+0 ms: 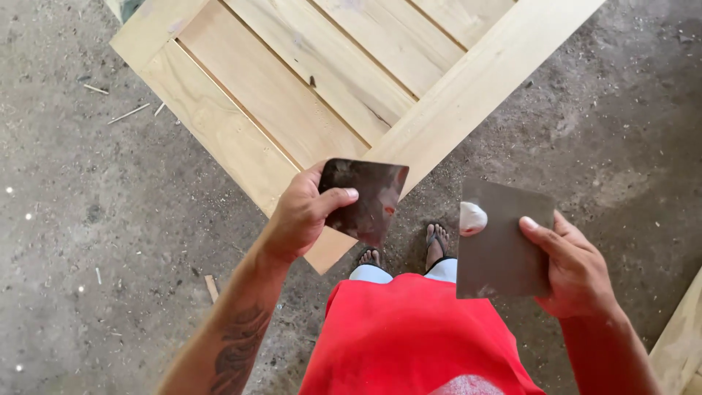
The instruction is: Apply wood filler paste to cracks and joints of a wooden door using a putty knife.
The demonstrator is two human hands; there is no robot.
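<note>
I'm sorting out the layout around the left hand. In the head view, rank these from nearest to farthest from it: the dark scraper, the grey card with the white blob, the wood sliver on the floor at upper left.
From the left hand:
1. Dark scraper, held in it.
2. Grey card, to the right, in the right hand.
3. Wood sliver, floor, upper left.

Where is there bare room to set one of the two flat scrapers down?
The wooden panel offers bare boards above the left hand. Dusty floor lies open left of the panel, and more floor right of it, above the right hand. It is crowded by the feet, under both scrapers.
</note>
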